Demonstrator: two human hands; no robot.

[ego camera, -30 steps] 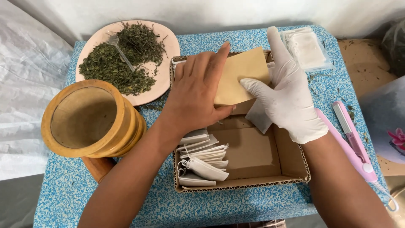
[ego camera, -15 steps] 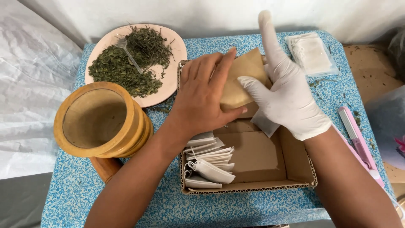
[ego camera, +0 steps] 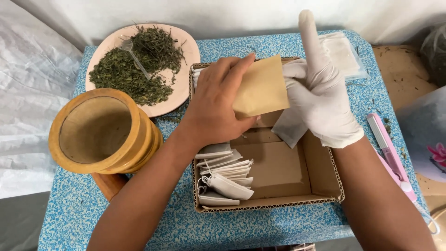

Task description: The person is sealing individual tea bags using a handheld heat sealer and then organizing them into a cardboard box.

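- Left hand (ego camera: 216, 104) is gripping the tan paper pouch (ego camera: 262, 88) over the cardboard box (ego camera: 278, 176).
- Gloved right hand (ego camera: 320, 102) is pinching its edge and a white filter bag (ego camera: 289, 126), index finger raised.
- Best while holding the pouch mouth steady, clear of the stacked tea bags (ego camera: 223, 179).

A small worktop (ego camera: 278, 227) with a blue-and-white speckled covering fills the middle of the view. Behind its far edge runs a pale, whitish wall (ego camera: 223, 11), evenly lit, with a soft shadow along the line where the two meet. To the left hangs crinkled white plastic sheeting (ego camera: 32, 107), and below it shows a strip of grey floor (ego camera: 18, 223). To the right lies a brown, dusty surface (ego camera: 399, 65) strewn with small flecks. The light is soft and diffuse.
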